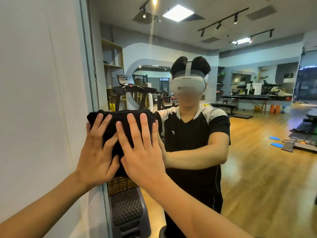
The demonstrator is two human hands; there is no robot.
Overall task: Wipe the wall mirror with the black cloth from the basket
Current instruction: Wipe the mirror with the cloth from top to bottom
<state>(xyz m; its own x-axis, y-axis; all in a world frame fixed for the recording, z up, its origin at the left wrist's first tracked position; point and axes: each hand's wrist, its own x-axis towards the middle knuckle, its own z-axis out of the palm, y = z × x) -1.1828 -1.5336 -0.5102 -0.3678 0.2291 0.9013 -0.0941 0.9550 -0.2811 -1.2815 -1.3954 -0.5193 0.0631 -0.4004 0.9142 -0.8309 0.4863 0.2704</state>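
Both my palms press flat on the black cloth (120, 127), fingers spread wide and held against the wall mirror (223, 117) near its left edge. My left hand (96, 152) covers the cloth's left half, its fingertips reaching up toward the cloth's top fold, while my right hand (142, 152) lies just beside it on the right half, the two hands touching at the thumbs in the middle of the cloth. Neither hand pinches the fabric; both bear on it with open palms. The cloth is bunched into a thick, folded pad, its upper edge showing above my fingers and a dark strip of it visible between the hands. Just left of my left hand runs the mirror's grey frame (89, 66), and beyond that the plain white wall (39, 83). Below the cloth, the glass reflects a dark textured pad (127, 206) of some piece of equipment. Right of my hands, the mirror shows my own reflection (193, 134) in a black and white shirt with a white headset (187, 85) strapped on, arms reaching forward to meet the cloth. Behind that reflection and above the cloth stands a treadmill (132, 90), with wooden shelves (113, 66) to its left. Farther right in the glass lie a wooden floor (257, 169), black benches (224, 105) and blue markers (275, 140) on the boards, under track lights (221, 24) on the ceiling.
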